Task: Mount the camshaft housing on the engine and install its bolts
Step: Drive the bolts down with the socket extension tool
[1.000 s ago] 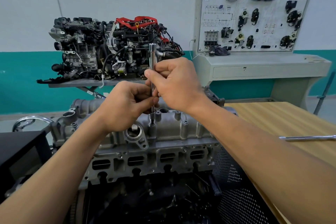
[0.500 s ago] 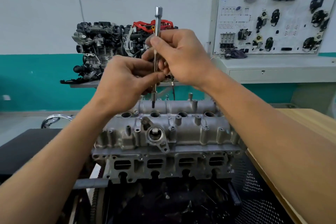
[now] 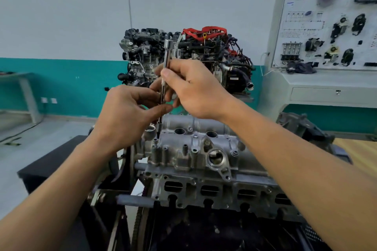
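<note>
**Driver carried over to the bolt at the housing's left end**

The camshaft housing (image 3: pixel 179 155) is seated on top of the engine (image 3: pixel 204 189). A long driver (image 3: pixel 167 53) is held upright. Its upper shaft is pinched by the right hand (image 3: pixel 189 89), and its lower shaft is gripped by the fingers of the left hand (image 3: pixel 130 116). A second ago the tip was set on a bolt nearer the middle of the housing. Now it is held just above a bolt (image 3: pixel 156 140) at the left end and appears not yet engaged. From this it is judged that the earlier bolt is run in and the next one is being taken up. Bolt fitting is judged to be under way, not finished.
</note>
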The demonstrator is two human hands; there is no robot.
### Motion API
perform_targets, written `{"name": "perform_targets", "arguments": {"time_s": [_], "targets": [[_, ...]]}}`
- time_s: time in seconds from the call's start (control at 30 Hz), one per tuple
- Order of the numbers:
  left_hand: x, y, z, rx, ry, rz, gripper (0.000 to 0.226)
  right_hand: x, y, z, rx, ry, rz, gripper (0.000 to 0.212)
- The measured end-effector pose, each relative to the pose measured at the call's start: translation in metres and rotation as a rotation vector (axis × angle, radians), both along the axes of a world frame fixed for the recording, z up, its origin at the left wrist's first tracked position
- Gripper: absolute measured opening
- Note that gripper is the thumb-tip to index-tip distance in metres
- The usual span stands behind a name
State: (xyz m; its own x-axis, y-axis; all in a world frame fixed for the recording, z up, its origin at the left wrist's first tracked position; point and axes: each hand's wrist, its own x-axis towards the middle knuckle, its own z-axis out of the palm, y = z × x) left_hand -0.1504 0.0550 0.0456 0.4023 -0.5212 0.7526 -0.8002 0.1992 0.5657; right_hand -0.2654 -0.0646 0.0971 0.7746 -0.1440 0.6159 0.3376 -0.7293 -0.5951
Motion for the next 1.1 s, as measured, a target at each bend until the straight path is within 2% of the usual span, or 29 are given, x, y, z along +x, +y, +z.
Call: {"name": "perform_targets", "arguments": {"time_s": [0.33,0.6,0.73,0.83,0.97,1.07,1.1], "targets": [[0.011,0.003,-0.016,-0.07,0.023,0.018,0.009,0.018,0.009,-0.002,-0.02,0.048,0.013,0.022],[0.006,0.009,-0.016,-0.004,0.034,0.074,0.012,0.021,0.007,-0.002,0.014,0.032,0.031,0.021],[0.002,0.01,-0.019,-0.031,0.085,0.133,0.014,0.024,0.007,-0.006,0.043,-0.084,-0.083,0.026],[0.003,0.009,-0.019,0.014,0.064,0.109,0.006,0.025,0.005,-0.007,0.058,-0.124,-0.19,0.033],[0.012,0.01,-0.015,0.173,-0.007,0.013,0.015,0.02,0.007,-0.002,0.143,0.007,-0.027,0.013],[0.014,0.011,-0.014,0.214,0.016,-0.046,0.012,0.016,0.008,0.001,0.144,0.081,0.028,0.015],[0.013,0.01,-0.013,0.187,0.02,-0.04,0.018,0.016,0.008,0.002,0.127,0.076,0.002,0.017]]}}
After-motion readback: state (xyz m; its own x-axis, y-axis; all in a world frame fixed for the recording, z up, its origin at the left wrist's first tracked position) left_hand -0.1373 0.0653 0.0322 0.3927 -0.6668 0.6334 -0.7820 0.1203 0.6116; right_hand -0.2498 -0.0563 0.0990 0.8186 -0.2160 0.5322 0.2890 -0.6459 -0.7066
